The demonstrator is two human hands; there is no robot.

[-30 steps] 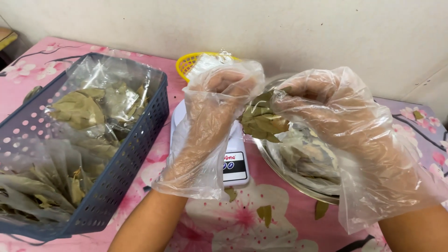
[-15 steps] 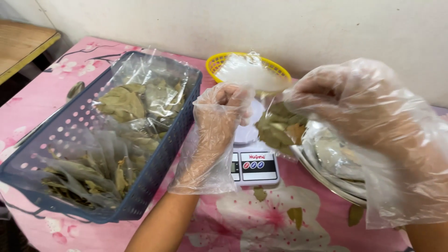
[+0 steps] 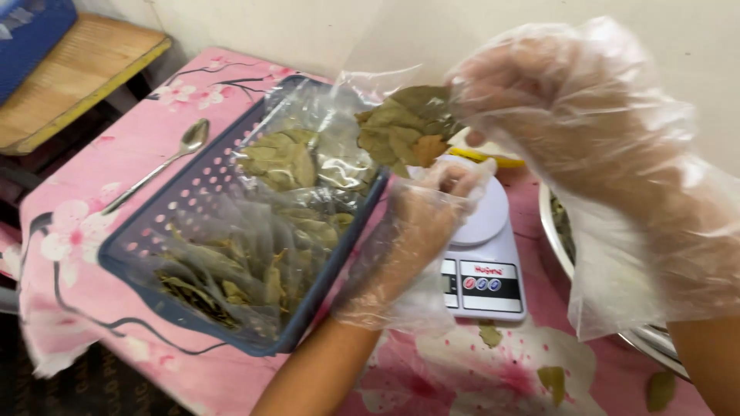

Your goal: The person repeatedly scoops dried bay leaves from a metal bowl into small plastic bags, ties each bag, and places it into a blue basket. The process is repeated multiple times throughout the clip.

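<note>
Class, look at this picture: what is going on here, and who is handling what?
A person in loose clear plastic gloves is working with dried leaves. The right hand holds a bunch of leaves in a clear bag above the blue basket, and the left hand is raised just below it. The basket holds more bagged leaves. A white scale stands beside it, and a spoon lies on the pink tablecloth.

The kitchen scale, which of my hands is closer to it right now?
Left. Your left hand hovers right beside the white kitchen scale, overlapping its left edge, while your right hand is raised above it, pinching a bunch of dried leaves.
</note>
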